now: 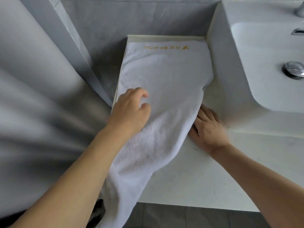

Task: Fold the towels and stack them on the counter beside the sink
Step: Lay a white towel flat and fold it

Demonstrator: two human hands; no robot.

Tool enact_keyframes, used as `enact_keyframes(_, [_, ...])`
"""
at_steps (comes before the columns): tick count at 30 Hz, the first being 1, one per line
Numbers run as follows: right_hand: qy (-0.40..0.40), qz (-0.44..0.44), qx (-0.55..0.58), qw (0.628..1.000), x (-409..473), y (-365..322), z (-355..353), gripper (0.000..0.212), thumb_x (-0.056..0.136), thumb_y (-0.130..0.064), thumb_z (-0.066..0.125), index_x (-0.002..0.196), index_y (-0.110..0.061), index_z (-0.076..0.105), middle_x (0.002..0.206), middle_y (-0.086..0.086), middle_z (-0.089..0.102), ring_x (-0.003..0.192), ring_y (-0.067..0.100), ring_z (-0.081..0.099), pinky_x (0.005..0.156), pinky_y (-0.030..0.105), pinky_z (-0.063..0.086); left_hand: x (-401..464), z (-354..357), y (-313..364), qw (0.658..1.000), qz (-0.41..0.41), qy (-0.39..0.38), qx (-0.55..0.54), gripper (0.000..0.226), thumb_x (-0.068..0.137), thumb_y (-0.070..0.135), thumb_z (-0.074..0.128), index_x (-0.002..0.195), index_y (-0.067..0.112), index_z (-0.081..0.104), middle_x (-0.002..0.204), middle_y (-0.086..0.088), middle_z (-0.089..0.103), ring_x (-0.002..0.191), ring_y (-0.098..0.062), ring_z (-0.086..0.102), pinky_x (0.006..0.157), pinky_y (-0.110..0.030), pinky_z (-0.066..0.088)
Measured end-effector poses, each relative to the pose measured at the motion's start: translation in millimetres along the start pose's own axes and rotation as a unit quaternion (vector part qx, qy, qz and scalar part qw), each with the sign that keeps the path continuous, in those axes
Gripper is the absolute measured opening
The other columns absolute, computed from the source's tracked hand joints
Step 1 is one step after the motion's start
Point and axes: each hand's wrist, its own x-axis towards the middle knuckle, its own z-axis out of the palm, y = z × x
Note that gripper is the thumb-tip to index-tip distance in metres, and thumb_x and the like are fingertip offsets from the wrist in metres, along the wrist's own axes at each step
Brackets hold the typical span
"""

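One white hotel towel (164, 89) lies on the tabletop (205, 178) just left of the sink (263, 63), gold lettering at its far end near the top of the frame. Its long axis runs from that far end down toward the lower left, where the near end spills over the tabletop's front edge and hangs out of frame.

The left hand (130, 111) rests on top of the towel at mid-frame, fingers (141, 94) loosely curled against the cloth; whether they pinch any of it I cannot tell. The right hand (207, 127) is at the towel's right edge, fingers straight and slipped under the cloth, tips hidden beneath it.

Judging from this, a fold is being set up: the hanging end lies below and behind both hands, nearer the left arm, so it would have to come up and away along that long axis.

Motion blur smears the grey wall at left. No second towel or finished stack is visible.
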Motion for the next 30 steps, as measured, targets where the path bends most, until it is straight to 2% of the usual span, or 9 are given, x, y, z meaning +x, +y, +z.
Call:
enact_keyframes(1, [-0.006, -0.005, 0.003, 1.0, 1, 1, 0, 0.052, 0.096, -0.041, 0.037, 0.14, -0.017, 0.051, 0.145, 0.0, 0.049, 0.14, 0.023, 0.029, 0.114, 0.041, 0.023, 15, 12, -3, 0.998, -0.011, -0.049, 0.041, 0.044, 0.094, 0.033, 0.038, 0.137, 0.029, 0.048, 0.149, 0.003, 0.04, 0.138, -0.022, 0.036, 0.115, -0.05, 0.027])
enact_keyframes(3, [0.008, -0.012, 0.007, 1.0, 3, 2, 1, 0.049, 0.095, -0.038, 0.038, 0.133, -0.015, 0.057, 0.136, 0.002, 0.057, 0.134, 0.023, 0.035, 0.111, 0.039, 0.025, 34, 41, -18, 0.977, -0.056, -0.143, 0.147, 0.054, 0.099, 0.046, 0.028, 0.153, 0.043, 0.018, 0.165, 0.007, 0.003, 0.153, -0.022, -0.002, 0.117, -0.065, -0.004])
enact_keyframes(5, [0.037, -0.005, 0.01, 0.999, 2, 0, 0, 0.044, 0.092, -0.036, 0.042, 0.125, -0.015, 0.062, 0.124, 0.003, 0.062, 0.124, 0.026, 0.043, 0.104, 0.037, 0.03, 40, 61, -32, 0.969, -0.058, -0.123, 0.207, 0.059, 0.1, 0.056, 0.018, 0.155, 0.047, 0.0, 0.165, 0.009, -0.016, 0.151, -0.02, -0.021, 0.113, -0.066, -0.017])
enact_keyframes(8, [0.075, 0.021, 0.016, 0.997, -1, -3, -3, 0.035, 0.089, -0.035, 0.046, 0.108, -0.016, 0.067, 0.112, 0.003, 0.062, 0.108, 0.028, 0.045, 0.092, 0.036, 0.035, 45, 69, -33, 0.975, -0.05, -0.04, 0.211, 0.062, 0.098, 0.062, 0.015, 0.156, 0.045, 0.0, 0.166, 0.006, -0.012, 0.152, -0.021, -0.017, 0.113, -0.066, -0.016])
enact_keyframes(18, [0.154, 0.129, 0.004, 0.98, -8, -1, -1, 0.033, 0.079, -0.02, 0.039, 0.058, -0.005, 0.059, 0.08, 0.01, 0.056, 0.076, 0.034, 0.051, 0.073, 0.038, 0.04, 77, 65, -37, 0.966, -0.043, -0.057, 0.25, 0.063, 0.097, 0.064, 0.014, 0.155, 0.048, -0.004, 0.166, 0.008, -0.012, 0.152, -0.019, -0.017, 0.116, -0.065, -0.011])
enact_keyframes(23, [0.145, 0.163, 0.029, 0.976, -5, -5, -4, 0.026, 0.08, -0.025, 0.046, 0.069, -0.003, 0.053, 0.088, 0.016, 0.053, 0.076, 0.035, 0.049, 0.075, 0.04, 0.042, 83, 62, -34, 0.959, -0.025, -0.081, 0.271, 0.064, 0.1, 0.056, 0.015, 0.157, 0.038, -0.005, 0.167, 0.003, -0.012, 0.152, -0.023, -0.017, 0.119, -0.058, -0.012])
enact_keyframes(25, [0.143, 0.163, 0.052, 0.975, -4, -5, -5, 0.015, 0.08, -0.021, 0.048, 0.081, -0.006, 0.051, 0.095, 0.016, 0.051, 0.08, 0.035, 0.049, 0.076, 0.041, 0.041, 66, 58, -23, 0.967, -0.001, -0.054, 0.248, 0.064, 0.101, 0.048, 0.024, 0.159, 0.028, 0.005, 0.166, -0.002, -0.001, 0.153, -0.027, -0.006, 0.121, -0.055, -0.008])
enact_keyframes(28, [0.145, 0.164, 0.076, 0.973, -3, -4, -4, 0.018, 0.079, -0.016, 0.044, 0.093, -0.007, 0.052, 0.104, 0.014, 0.051, 0.087, 0.035, 0.049, 0.079, 0.041, 0.042, -6, 41, -3, 0.993, 0.084, 0.032, 0.082, 0.058, 0.093, 0.044, 0.036, 0.142, 0.015, 0.041, 0.145, -0.01, 0.038, 0.134, -0.029, 0.035, 0.115, -0.048, 0.025])
enact_keyframes(30, [0.141, 0.159, 0.077, 0.974, -3, -5, -5, 0.024, 0.078, -0.016, 0.04, 0.096, -0.007, 0.053, 0.107, 0.013, 0.051, 0.089, 0.035, 0.05, 0.08, 0.04, 0.042, -62, 37, -3, 0.99, 0.128, -0.019, 0.053, 0.056, 0.091, 0.051, 0.039, 0.133, 0.015, 0.045, 0.135, -0.007, 0.045, 0.122, -0.027, 0.044, 0.107, -0.048, 0.037])
